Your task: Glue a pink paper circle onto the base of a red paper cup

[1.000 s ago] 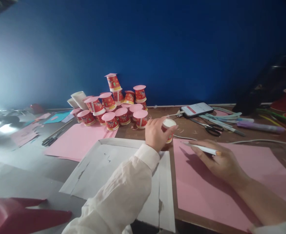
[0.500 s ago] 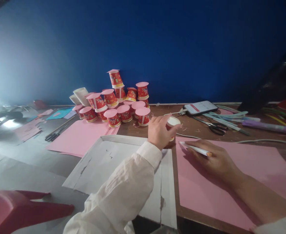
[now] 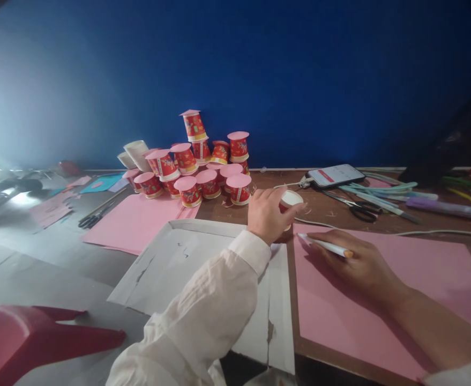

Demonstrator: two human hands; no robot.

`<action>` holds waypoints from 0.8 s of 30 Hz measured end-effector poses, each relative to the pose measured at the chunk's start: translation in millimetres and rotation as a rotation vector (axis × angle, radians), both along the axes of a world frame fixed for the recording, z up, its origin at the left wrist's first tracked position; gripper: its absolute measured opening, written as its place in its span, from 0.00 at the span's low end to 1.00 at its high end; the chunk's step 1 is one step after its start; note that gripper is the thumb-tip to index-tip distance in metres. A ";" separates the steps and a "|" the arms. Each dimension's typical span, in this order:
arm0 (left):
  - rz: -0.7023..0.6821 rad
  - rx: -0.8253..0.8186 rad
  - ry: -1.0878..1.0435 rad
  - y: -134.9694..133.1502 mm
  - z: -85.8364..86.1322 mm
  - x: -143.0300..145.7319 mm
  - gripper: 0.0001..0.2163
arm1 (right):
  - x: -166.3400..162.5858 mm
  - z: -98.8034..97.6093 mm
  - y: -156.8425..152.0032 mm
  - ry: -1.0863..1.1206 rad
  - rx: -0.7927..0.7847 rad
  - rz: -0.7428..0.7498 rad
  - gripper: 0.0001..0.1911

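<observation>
My left hand is wrapped round a small red paper cup turned upside down, its white bottom up, standing at the top left corner of a pink paper sheet. My right hand lies on that sheet and grips a white pen with an orange end, its tip pointing left towards the cup. A pile of red cups capped with pink paper discs stands behind, against the blue wall.
A white cardboard sheet lies under my left forearm, another pink sheet to its left. A phone, scissors, pens and a cable lie at the back right. Black scissors and a red stool are at the left.
The view has shifted slightly; both hands keep their grips. My left hand with the cup sits a little closer to the pink sheet's corner, and the pen tip stays beside it.
</observation>
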State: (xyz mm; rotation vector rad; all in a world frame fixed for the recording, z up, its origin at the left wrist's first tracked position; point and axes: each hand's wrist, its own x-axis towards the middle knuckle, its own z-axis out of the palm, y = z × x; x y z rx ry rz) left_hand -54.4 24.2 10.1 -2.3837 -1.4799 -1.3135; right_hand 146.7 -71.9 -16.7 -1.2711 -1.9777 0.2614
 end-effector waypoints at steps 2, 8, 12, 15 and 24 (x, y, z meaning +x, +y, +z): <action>0.000 0.006 0.004 0.1 0.1 0.0 0.24 | 0.2 1.3 -0.4 -0.016 -0.002 0.024 0.14; -0.006 0.015 0.003 1.1 -0.7 -0.3 0.24 | -1.4 9.3 -2.6 -0.011 -0.079 0.049 0.13; -0.010 0.012 0.012 1.2 -0.3 -0.5 0.24 | -2.2 12.6 -3.7 0.023 -0.115 0.047 0.11; -0.013 0.009 0.012 1.0 0.5 -0.4 0.24 | -1.4 13.4 -4.5 0.032 -0.135 0.048 0.09; -0.012 0.022 0.023 1.5 -0.4 0.0 0.23 | 2.6 9.9 -2.7 0.056 -0.147 0.082 0.12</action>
